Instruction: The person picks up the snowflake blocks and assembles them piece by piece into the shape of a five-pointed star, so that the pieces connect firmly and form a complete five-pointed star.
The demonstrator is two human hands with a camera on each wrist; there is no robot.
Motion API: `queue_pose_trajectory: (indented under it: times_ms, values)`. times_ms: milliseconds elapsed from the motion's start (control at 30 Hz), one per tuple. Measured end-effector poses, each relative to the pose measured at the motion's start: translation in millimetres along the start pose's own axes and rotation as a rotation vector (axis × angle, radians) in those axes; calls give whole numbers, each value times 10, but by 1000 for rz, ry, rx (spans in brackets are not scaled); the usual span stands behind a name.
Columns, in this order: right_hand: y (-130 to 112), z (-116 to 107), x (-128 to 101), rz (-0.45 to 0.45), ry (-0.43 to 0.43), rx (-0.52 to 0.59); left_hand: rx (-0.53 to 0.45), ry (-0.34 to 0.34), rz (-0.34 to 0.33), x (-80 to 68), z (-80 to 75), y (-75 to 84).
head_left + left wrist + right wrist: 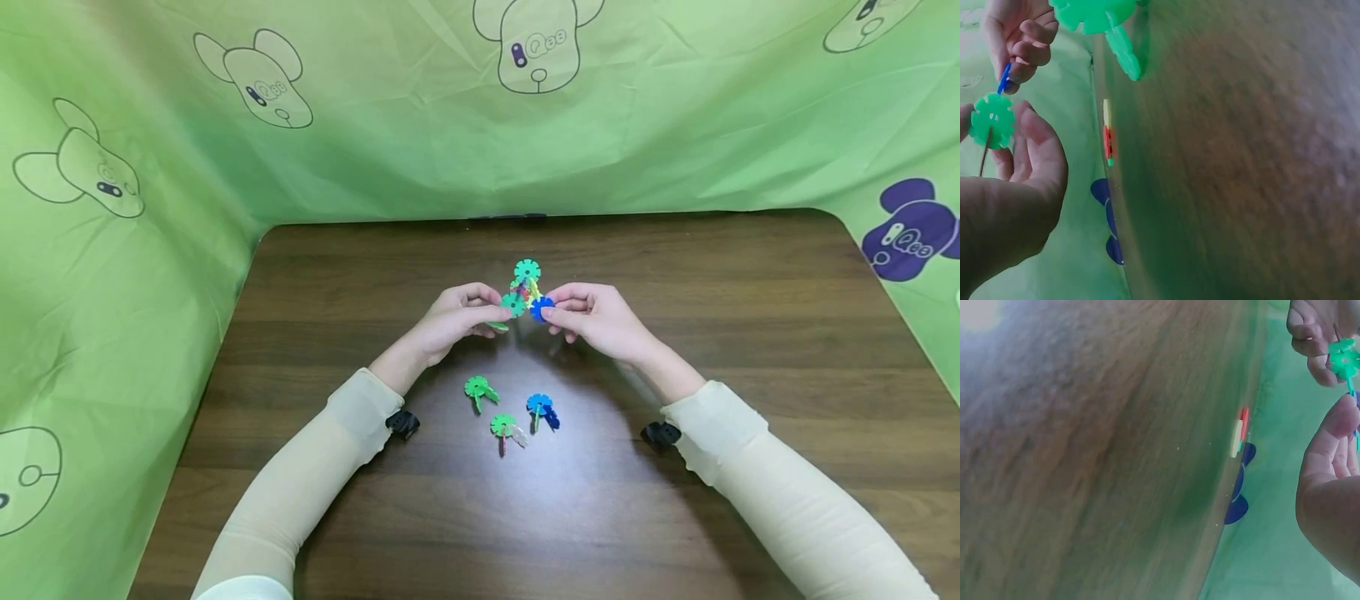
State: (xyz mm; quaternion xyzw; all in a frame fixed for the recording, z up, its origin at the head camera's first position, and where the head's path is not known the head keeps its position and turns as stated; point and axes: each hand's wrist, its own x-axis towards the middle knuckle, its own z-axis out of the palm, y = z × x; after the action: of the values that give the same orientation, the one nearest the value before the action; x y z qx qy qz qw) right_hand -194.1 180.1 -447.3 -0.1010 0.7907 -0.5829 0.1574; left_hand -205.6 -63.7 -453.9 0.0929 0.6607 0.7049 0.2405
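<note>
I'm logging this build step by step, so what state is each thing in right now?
left hand: pinches the green disc of the cluster.
right hand: pinches the blue disc.
disc cluster: held above the table between both hands.
three small disc pieces: lying loose on the table, untouched.

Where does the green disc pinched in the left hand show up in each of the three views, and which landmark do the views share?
Head view: the green disc sits just above the middle, at the left hand's fingertips.
Left wrist view: far left, upper part.
Right wrist view: top right corner.
Shared landmark: the brown table, seen in all three.
</note>
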Motion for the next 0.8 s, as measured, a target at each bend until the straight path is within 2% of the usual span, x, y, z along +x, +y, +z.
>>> queue_pose_trajectory:
  times_ms: [167,300,500,700,800]
  values:
    - [-30,12,-3,-6,11,10,63,-48,63,-14,9,-9]
    - [-60,22,-9,-9,8,24,129,-53,92,-24,26,10]
    - [-105,45,-15,-21,9,8,152,-9,90,-6,60,33]
    - [-116,55,-17,-31,-12,-26,236,73,114,8,105,46]
    - [-126,65,-23,-35,-19,-32,221,67,115,8,127,41]
